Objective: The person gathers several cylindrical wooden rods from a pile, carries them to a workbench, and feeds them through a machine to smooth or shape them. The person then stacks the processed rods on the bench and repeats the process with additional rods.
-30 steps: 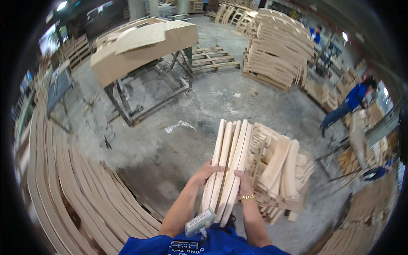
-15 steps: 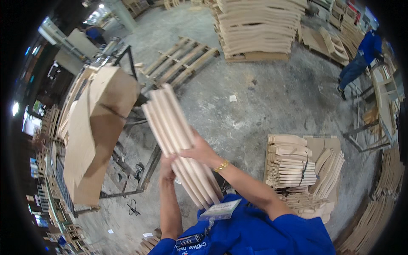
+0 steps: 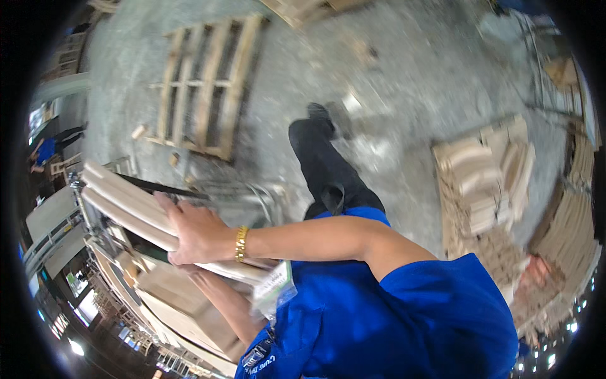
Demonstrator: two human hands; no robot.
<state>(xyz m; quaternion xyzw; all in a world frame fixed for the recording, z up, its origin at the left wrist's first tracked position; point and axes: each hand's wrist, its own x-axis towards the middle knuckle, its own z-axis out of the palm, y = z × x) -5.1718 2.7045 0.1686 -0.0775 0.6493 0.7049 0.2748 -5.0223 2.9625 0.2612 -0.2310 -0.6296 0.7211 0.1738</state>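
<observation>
Likely carry step, right hand (image 3: 205,237) clasping wooden strips (image 3: 134,197) from above at left, nearer than the pallet (image 3: 242,69), left hand (image 3: 191,270) underneath, mostly hidden, can't tell its grip, next move calls for firm support

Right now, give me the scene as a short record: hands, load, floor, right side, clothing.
right hand: across the bundle of pale wooden strips, gripping it
left hand: at the bundle's underside, mostly hidden; fingers' closure can't be told
load: several long strips side by side, slanting toward picture upper left
floor: slatted wooden pallet, upper left
right side: stacked pale wooden pieces
clothing: blue shirt, dark trousers; gold bracelet on right wrist
</observation>
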